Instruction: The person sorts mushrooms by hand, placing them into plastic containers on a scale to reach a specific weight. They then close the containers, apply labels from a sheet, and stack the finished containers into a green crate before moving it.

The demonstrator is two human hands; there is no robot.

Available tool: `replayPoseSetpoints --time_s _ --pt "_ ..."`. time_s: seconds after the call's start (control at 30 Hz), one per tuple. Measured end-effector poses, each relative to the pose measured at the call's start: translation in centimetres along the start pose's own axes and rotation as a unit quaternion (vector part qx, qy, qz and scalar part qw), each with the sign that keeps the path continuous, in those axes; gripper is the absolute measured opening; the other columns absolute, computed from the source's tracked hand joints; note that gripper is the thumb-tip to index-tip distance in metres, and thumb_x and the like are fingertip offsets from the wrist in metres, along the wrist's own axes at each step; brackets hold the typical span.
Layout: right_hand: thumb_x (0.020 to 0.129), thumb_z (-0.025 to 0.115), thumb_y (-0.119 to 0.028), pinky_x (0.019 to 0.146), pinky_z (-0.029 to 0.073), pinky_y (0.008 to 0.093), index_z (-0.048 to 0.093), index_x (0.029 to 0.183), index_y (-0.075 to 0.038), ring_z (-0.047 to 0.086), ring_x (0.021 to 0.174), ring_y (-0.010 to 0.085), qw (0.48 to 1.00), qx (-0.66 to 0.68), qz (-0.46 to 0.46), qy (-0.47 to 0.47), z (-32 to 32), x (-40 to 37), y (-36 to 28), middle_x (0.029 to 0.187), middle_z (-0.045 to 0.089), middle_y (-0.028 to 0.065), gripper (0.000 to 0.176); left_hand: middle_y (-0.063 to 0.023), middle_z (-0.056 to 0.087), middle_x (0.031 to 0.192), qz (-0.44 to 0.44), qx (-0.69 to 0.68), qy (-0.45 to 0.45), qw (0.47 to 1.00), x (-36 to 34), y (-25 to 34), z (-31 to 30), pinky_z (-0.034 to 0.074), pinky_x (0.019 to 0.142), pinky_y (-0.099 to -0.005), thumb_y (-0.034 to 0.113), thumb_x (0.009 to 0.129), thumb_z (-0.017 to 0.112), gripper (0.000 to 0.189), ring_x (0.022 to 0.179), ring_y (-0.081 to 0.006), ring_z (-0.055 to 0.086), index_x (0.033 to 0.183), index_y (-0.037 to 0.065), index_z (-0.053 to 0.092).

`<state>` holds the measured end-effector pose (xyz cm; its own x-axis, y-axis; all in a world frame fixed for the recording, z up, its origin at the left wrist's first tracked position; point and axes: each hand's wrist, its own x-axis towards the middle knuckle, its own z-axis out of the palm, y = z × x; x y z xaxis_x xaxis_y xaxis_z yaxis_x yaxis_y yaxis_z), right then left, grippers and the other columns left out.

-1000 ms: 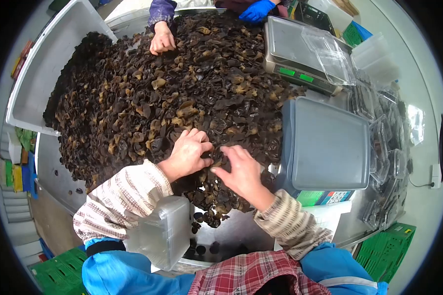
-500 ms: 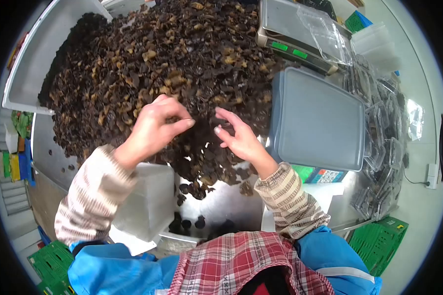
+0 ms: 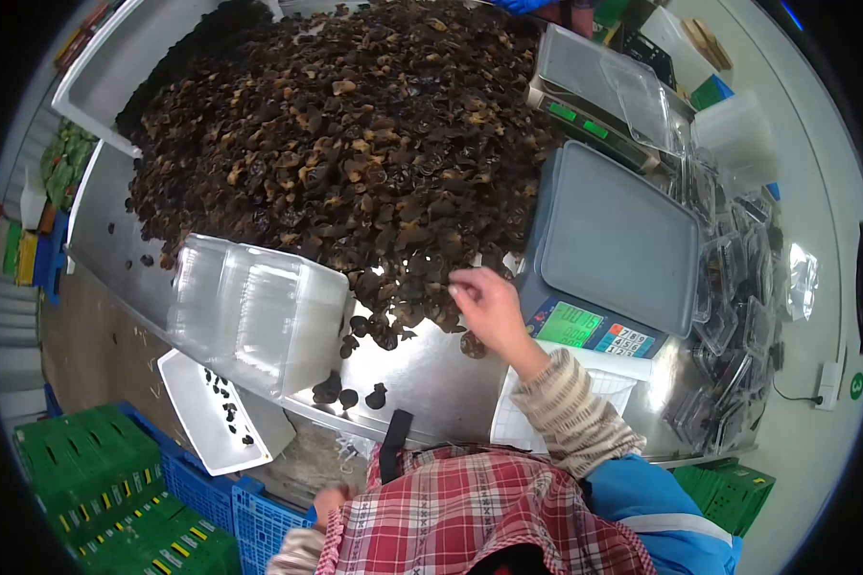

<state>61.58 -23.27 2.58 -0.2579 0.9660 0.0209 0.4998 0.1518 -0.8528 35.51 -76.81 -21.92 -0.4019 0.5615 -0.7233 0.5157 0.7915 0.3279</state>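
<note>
At left, a stack of clear, rectangular plastic containers (image 3: 259, 311) is on the shiny metal table (image 3: 427, 383). The left hand (image 3: 332, 502) is low beside the red checked cloth apron (image 3: 451, 508), partly hidden; I cannot tell its opening or hold. The large heap of dark brown, wrinkled pieces (image 3: 355, 163) covers the table's middle. At its lower right edge, the right hand (image 3: 489, 307) has half-bent fingers; whether it holds a piece, I cannot tell.

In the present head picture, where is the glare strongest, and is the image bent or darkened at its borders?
Head view: strong white glare on the shiny grey metal table and stacked clear plastic tubs; head view: fisheye bending, with black curved borders; head view: the dark brown heap of curled pieces looks much duller.
</note>
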Motion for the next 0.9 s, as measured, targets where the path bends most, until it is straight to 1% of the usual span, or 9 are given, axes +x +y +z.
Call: replayPoseSetpoints --time_s 0.1,0.33,0.5,0.57,0.6,0.67,0.7,0.73,0.9 --pt "0.078 0.061 -0.008 0.065 0.050 0.0363 0.064 0.089 -0.003 0.062 0.071 0.0285 0.997 0.008 0.015 0.071 -0.2 2.3 0.6 0.084 0.062 0.0135 0.013 -0.0152 0.060 0.065 -0.072 -0.022 -0.015 0.997 -7.4 10.3 -1.0 0.045 0.056 -0.0375 0.026 0.088 0.054 0.025 0.060 -0.0271 0.060 0.083 0.003 0.063" --pt "0.074 0.063 -0.014 0.072 0.049 0.0415 0.064 0.090 -0.009 0.061 0.081 0.0303 0.985 -0.171 0.015 -0.014 1.3 1.5 2.3 0.087 0.061 0.0110 0.016 -0.0149 0.061 0.070 -0.082 -0.046 -0.006 0.996 -7.7 12.7 3.5 0.045 0.060 -0.0361 0.023 0.086 0.056 0.022 0.064 -0.0247 0.059 0.086 0.001 0.063" --pt "0.075 0.065 -0.017 0.072 0.048 0.0420 0.062 0.099 -0.014 0.060 0.085 0.0306 0.975 -0.215 0.000 -0.061 1.4 1.8 2.7 0.094 0.058 0.0107 0.025 -0.0147 0.062 0.073 -0.057 -0.055 0.054 0.995 -7.2 16.6 0.7 0.046 0.062 -0.0351 0.021 0.084 0.058 0.022 0.067 -0.0230 0.059 0.089 0.000 0.063" --pt "0.074 0.066 -0.019 0.075 0.048 0.0421 0.061 0.101 -0.013 0.057 0.093 0.0304 0.973 -0.229 -0.002 -0.040 1.3 2.2 1.4 0.095 0.056 0.0108 0.029 -0.0146 0.062 0.075 -0.054 -0.061 0.141 0.987 -6.6 18.4 -3.8 0.046 0.063 -0.0347 0.020 0.083 0.059 0.022 0.068 -0.0224 0.059 0.090 0.000 0.063" --pt "0.072 0.068 -0.021 0.083 0.044 0.0426 0.059 0.110 -0.013 0.051 0.103 0.0307 0.976 -0.209 -0.068 -0.013 1.2 2.5 0.8 0.106 0.054 0.0111 0.040 -0.0145 0.062 0.075 -0.056 -0.073 0.202 0.975 -6.2 19.3 -6.6 0.046 0.064 -0.0345 0.019 0.083 0.060 0.022 0.069 -0.0220 0.059 0.091 -0.001 0.063" --pt "0.070 0.071 -0.025 0.093 0.037 0.0443 0.050 0.124 -0.015 0.042 0.114 0.0329 0.961 -0.233 -0.147 0.013 1.3 4.1 -1.8 0.124 0.046 0.0143 0.059 -0.0124 0.060 0.091 0.010 -0.187 0.397 0.899 -2.8 18.9 -12.1 0.045 0.071 -0.0329 0.009 0.078 0.063 0.023 0.083 -0.0194 0.056 0.098 -0.001 0.058" --pt "0.070 0.072 -0.027 0.096 0.033 0.0452 0.045 0.129 -0.016 0.037 0.118 0.0342 0.957 -0.250 -0.146 0.020 1.9 5.1 -1.9 0.130 0.040 0.0161 0.066 -0.0117 0.059 0.089 -0.017 -0.241 0.458 0.855 -1.3 19.8 -15.9 0.044 0.072 -0.0330 0.010 0.081 0.062 0.022 0.081 -0.0212 0.055 0.096 -0.004 0.057" --pt "0.069 0.073 -0.030 0.099 0.029 0.0462 0.041 0.133 -0.018 0.033 0.122 0.0354 0.952 -0.268 -0.145 0.028 2.5 6.1 -1.7 0.136 0.034 0.0179 0.074 -0.0119 0.058 0.093 0.025 -0.214 0.565 0.797 -0.6 22.3 -19.7 0.043 0.074 -0.0324 0.010 0.083 0.060 0.022 0.082 -0.0209 0.053 0.099 -0.004 0.056" --pt "0.068 0.068 -0.052 0.098 0.023 0.0567 0.035 0.138 -0.020 0.024 0.128 0.0380 0.956 -0.276 -0.093 0.036 6.0 7.2 0.7 0.138 0.029 0.0211 0.083 -0.0099 0.056 0.107 0.244 -0.244 0.551 0.760 3.4 32.6 -37.7 0.043 0.079 -0.0300 0.012 0.081 0.064 0.037 0.093 -0.0193 0.053 0.114 -0.001 0.054"
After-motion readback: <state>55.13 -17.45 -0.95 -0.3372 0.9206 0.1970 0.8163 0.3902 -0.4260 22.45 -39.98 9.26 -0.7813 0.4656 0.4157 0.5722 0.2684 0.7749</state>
